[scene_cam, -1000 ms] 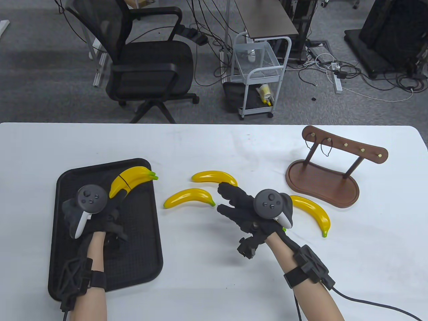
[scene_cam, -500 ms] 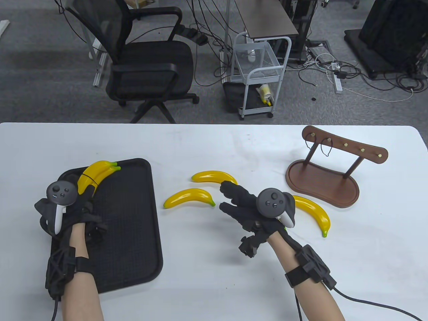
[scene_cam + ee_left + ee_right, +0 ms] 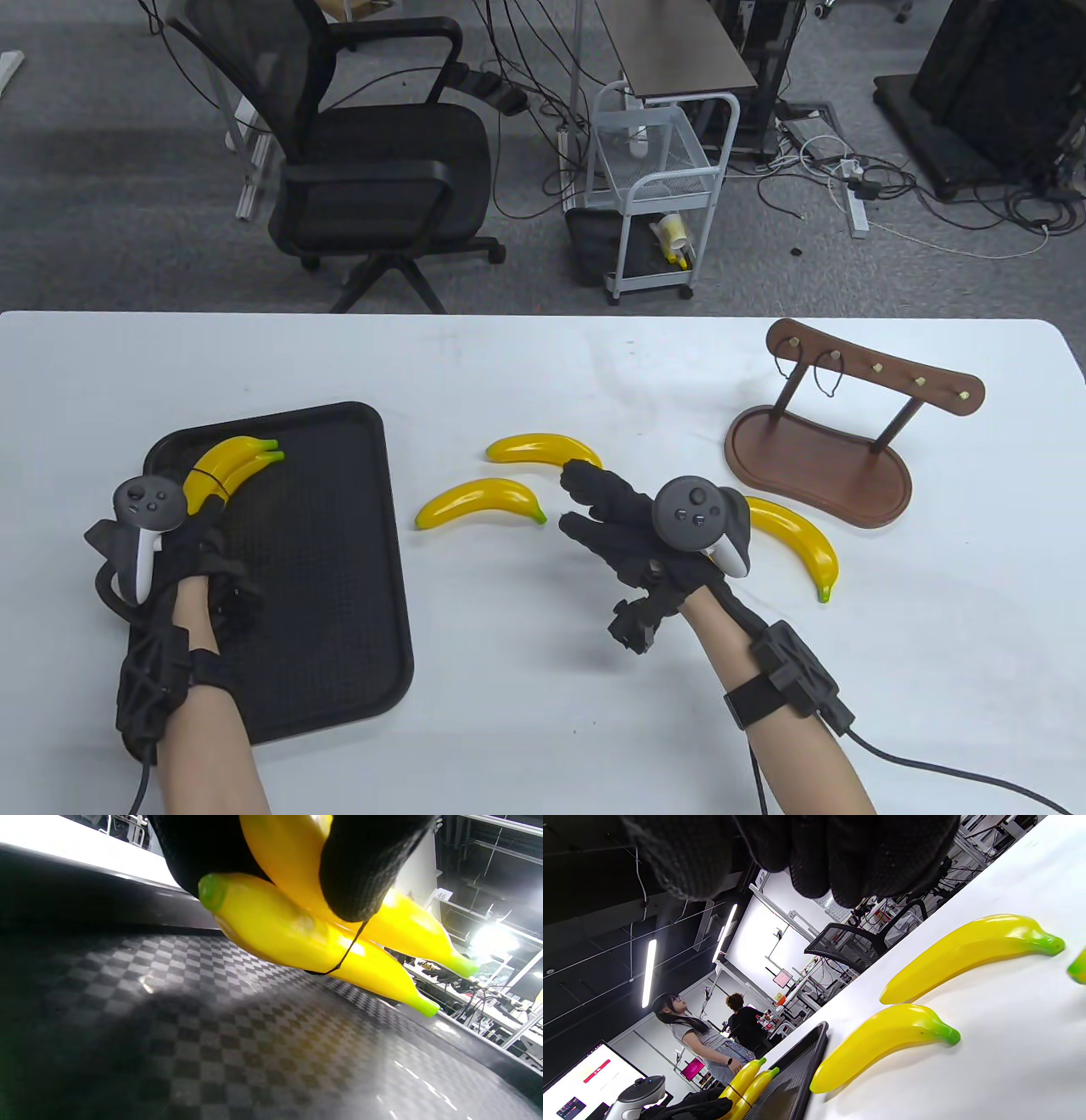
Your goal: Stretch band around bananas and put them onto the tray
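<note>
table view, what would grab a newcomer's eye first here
The left hand holds a banded pair of bananas over the far left corner of the black tray. Three loose bananas lie on the white table around the open right hand, and a wooden hook stand sits at far right.

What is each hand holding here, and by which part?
The left hand grips the banded bananas by their blunt lower end, above the tray. The right hand holds nothing.
</note>
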The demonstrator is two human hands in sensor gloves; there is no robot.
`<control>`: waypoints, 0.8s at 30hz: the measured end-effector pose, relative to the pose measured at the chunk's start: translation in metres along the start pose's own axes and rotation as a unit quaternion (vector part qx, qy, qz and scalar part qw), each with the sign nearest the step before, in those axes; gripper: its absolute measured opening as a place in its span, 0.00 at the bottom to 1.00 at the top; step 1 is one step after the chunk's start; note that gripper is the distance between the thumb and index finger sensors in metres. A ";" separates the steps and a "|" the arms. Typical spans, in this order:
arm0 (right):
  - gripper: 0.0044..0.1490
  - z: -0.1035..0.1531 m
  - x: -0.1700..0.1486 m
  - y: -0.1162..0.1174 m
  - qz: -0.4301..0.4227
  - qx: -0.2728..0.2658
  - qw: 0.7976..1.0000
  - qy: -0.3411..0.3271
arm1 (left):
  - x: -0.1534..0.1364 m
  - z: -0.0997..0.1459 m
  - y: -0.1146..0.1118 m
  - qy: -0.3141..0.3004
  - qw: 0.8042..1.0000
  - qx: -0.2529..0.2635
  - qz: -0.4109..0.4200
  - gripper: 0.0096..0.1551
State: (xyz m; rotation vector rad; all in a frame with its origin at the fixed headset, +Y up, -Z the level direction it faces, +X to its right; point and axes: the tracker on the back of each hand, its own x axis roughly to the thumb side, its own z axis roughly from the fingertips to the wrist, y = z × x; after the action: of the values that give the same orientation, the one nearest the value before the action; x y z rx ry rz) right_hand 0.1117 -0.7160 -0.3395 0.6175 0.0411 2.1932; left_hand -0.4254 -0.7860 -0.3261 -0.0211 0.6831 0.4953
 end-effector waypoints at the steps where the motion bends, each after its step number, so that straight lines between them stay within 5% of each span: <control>1: 0.44 0.000 0.000 0.000 0.000 0.000 1.000 0.000 | -0.001 0.000 -0.001 0.001 1.000 -0.001 0.001 0.39; 24: 0.44 0.000 -0.003 -0.003 0.001 -0.001 1.000 0.006 | -0.009 0.004 0.004 -0.026 0.999 -0.022 0.035 0.43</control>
State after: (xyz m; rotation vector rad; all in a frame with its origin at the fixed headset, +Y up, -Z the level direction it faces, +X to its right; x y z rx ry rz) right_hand 0.1155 -0.7169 -0.3413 0.6037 0.0450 2.1982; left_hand -0.4307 -0.7851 -0.3168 -0.0247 0.6232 0.5755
